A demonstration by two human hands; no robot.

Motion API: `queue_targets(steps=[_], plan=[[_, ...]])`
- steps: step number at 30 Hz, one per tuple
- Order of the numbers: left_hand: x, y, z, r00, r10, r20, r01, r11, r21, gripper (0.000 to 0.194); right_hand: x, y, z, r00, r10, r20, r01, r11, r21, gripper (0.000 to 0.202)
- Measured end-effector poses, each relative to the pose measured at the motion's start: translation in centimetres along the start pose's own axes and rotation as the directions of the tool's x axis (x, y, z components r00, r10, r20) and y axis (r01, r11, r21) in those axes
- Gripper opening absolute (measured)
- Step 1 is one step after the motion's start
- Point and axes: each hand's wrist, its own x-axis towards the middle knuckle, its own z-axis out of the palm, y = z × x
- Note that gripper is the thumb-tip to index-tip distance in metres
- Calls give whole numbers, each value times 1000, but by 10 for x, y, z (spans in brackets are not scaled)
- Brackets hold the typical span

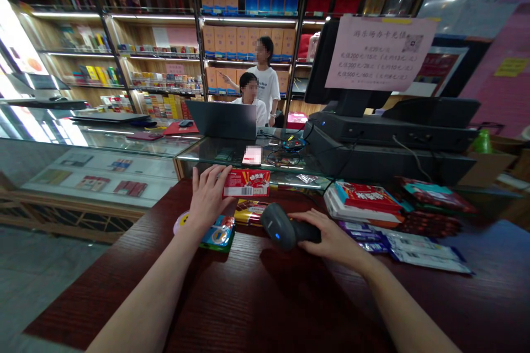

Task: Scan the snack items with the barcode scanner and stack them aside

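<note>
The left hand [207,198] is partly curled and has the left end of a red box [247,182] in the middle of the frame. The box's long side runs left to right, almost flat across, with its barcode facing us. The right hand [327,234] is wrapped round the handle of a black scanner [281,227]; its handle points right and its head is at the left. White writing on the box is too small to read. A pink paper [379,52], upper right, says 200元, 300元 and 500元. The table [248,298] is dark, shiny red-brown wood. Lit shelves [248,17] fill the back wall.
</note>
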Motion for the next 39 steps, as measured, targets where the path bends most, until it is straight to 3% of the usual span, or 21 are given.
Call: queue_targets(steps=[4, 11, 26, 35, 39], plan=[[0, 3, -2, 1000, -19, 8, 19, 1000, 0, 80, 3, -6, 0, 996, 22, -88, -22, 1000, 3, 54], [-1, 9, -3, 999, -33, 6, 33, 999, 4, 81, 7, -25, 8, 999, 27, -31, -28, 999, -29, 49], [-2, 8, -1, 998, -44, -44, 44, 999, -10, 81, 8, -27, 12, 999, 48, -21, -49, 998, -36, 42], [0, 10, -5, 998, -56, -28, 56, 998, 0, 80, 8, -25, 8, 997, 70, 11, -70, 998, -7, 52], [0, 10, -6, 998, -64, -27, 64, 998, 0, 79, 5, -22, 1, 989, 93, 115, -94, 996, -2, 62]])
